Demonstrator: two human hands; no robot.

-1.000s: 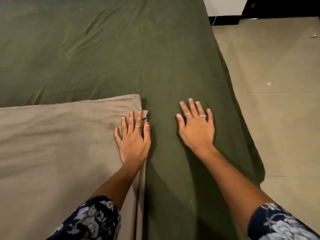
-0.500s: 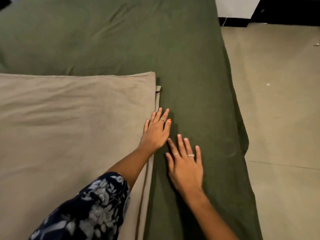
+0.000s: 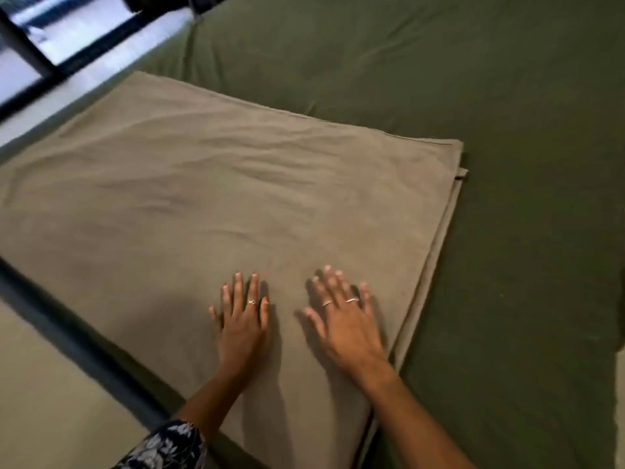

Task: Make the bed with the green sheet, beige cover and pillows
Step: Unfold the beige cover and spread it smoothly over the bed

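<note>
The green sheet (image 3: 473, 79) is spread over the mattress and fills the upper and right part of the head view. On it lies the folded beige cover (image 3: 209, 198), a flat layered rectangle with its stacked edges showing along the right side. My left hand (image 3: 241, 319) lies flat on the cover near its front edge, fingers straight and spread. My right hand (image 3: 343, 319) rests flat on the cover just to the right, fingers spread, close to the folded edge. No pillows are in view.
The bed's front-left edge runs diagonally at lower left, with beige floor (image 3: 50, 401) beyond it. A dark-framed window or glass door (image 3: 40, 52) stands at top left past the bed. A floral sleeve covers my left forearm.
The view has swung left. My right hand moved off the green sheet onto the beige cover, and my left hand slid from the cover's right edge toward its middle.
</note>
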